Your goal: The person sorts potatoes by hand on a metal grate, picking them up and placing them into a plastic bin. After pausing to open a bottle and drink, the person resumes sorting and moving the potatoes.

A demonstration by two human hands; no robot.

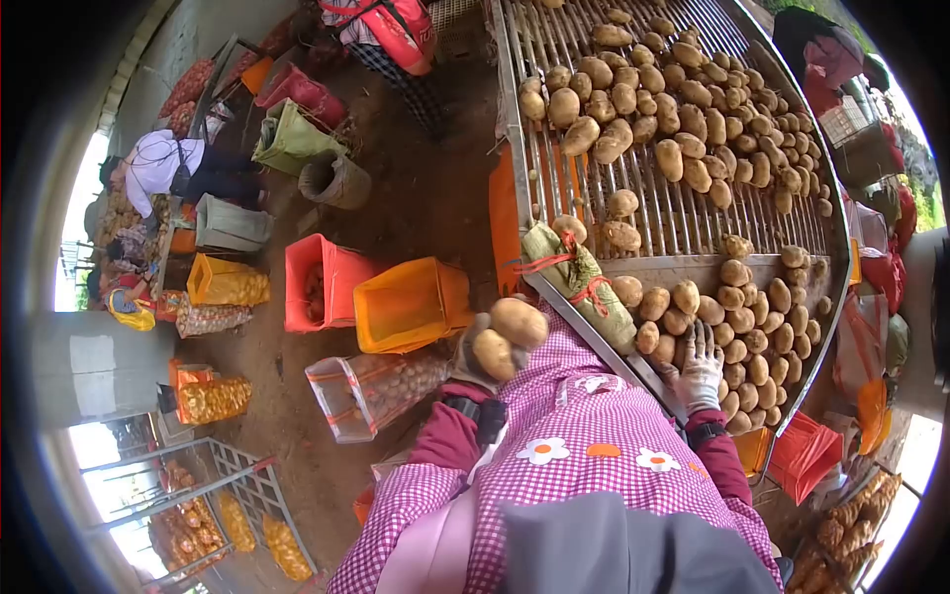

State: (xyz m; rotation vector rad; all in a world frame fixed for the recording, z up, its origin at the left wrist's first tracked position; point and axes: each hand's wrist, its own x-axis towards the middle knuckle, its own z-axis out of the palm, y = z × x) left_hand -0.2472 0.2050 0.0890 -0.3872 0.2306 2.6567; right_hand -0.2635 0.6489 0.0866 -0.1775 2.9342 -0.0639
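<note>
My left hand (473, 358), in a dark glove, is closed around potatoes (520, 323) and is off the table to the left, at waist height. At least two potatoes show in it; its fingers are largely hidden behind them. My right hand (701, 370), in a pale, dirt-stained glove, lies with its fingers stretched out on the potatoes (737, 327) at the near end of the sorting table (683, 265). A green cloth bundle (579, 287) tied with red strips covers the table's left corner beside these potatoes.
Many more potatoes (683, 109) lie on the metal bars farther up. Left of me on the floor stand an orange crate (411, 305), a red crate (329, 282) and a clear bag (376, 391) of small potatoes. Other people (163, 163) are at the left and top.
</note>
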